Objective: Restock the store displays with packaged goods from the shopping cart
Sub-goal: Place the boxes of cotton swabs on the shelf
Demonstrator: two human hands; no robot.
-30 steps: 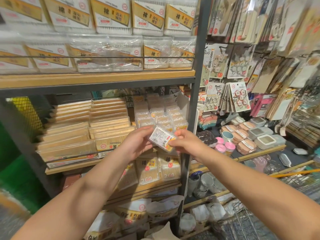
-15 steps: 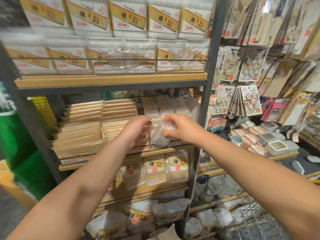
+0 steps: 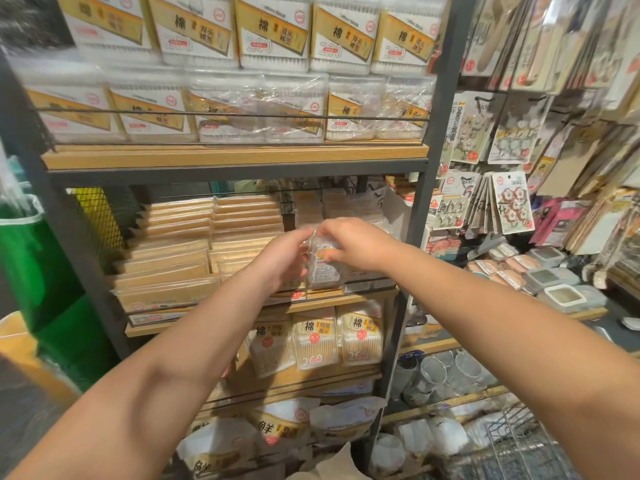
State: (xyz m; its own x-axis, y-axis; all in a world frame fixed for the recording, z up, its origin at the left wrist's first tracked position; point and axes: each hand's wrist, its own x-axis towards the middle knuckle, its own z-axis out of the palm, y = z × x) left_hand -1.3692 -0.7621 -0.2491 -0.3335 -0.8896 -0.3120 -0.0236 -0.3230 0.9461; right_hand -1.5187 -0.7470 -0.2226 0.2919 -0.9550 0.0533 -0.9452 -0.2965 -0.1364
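Left hand [image 3: 285,259]: we see it raised at the middle shelf [image 3: 349,299], fingers curled onto the left side of a small clear packet [image 3: 323,268].
Right hand [image 3: 356,242]: on the packet's top and right side; fingers bent over it, thumb pressed on its front by an orange mark.
Packet: upright, pinched between both hands, just above the middle shelf's front edge, approx. in front of a row of similar small clear packs [image 3: 339,209] at the shelf's right end. We can't tell if its base touches the shelf.
Middle shelf, left: flat tan packs [image 3: 180,258] stacked in stepped rows, behind a thin wire rail.
Top shelf [image 3: 235,155]: big cotton swab boxes [image 3: 273,32] w/ gold labels, two tiers, some in clear wrap.
Lower shelf: cotton swab bags [image 3: 315,339] standing in a row, red price dots on front.
Right side: hanging carded goods [image 3: 512,202]; lidded containers [image 3: 561,296] on a lower ledge.
Shopping cart [image 3: 519,445]: wire frame at bottom right, only partly in view.
Left edge: green bin [image 3: 38,261], blurred.
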